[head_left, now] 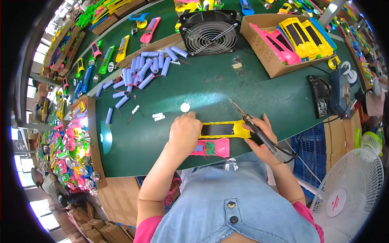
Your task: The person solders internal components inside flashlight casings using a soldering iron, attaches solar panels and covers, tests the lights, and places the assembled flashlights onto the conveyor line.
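My right hand [264, 137] holds a soldering iron [259, 133], its bare tip pointing up and left over the table. Beneath that hand lies the right end of a yellow plastic casing [239, 129] with a dark panel. My left hand [185, 131] is closed over the casing's left end; its fingertips are hidden, and I cannot make out what they grip. Nearer me, a pink casing [222, 148] holds a green circuit board [209, 148] and a purple battery cell, partly covered by my left hand. A small reflector cup [231, 164] sits at the table's near edge.
Purple cells [142, 71] are heaped at the back left, near small white parts [158, 116]. A square fan [211, 34] stands behind. A carton [269, 60] of casings and a blue soldering station [340, 91] occupy the right. A box of lamp parts [77, 141] borders the left.
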Tool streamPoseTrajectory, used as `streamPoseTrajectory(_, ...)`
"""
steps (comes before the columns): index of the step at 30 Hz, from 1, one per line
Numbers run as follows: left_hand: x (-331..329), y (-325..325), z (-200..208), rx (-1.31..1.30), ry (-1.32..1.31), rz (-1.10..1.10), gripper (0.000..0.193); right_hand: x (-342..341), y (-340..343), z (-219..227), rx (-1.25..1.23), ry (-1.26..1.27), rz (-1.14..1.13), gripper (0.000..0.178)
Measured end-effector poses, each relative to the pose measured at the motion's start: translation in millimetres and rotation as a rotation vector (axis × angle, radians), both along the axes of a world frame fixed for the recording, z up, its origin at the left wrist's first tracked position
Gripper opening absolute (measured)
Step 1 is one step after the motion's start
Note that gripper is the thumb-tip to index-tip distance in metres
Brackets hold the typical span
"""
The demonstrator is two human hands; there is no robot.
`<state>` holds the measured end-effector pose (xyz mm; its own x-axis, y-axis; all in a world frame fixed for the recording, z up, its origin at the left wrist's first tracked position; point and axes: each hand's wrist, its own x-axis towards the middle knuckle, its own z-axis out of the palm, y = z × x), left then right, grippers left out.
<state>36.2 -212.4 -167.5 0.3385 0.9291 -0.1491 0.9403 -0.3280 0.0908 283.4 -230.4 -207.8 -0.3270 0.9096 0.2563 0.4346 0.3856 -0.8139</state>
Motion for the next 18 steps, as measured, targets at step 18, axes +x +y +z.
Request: streamPoseTrajectory(18,28,-35,-22,0.440,-0.609,-0.219,0.025,-13,13,-7,0.021,0.092,0.073,0.049)
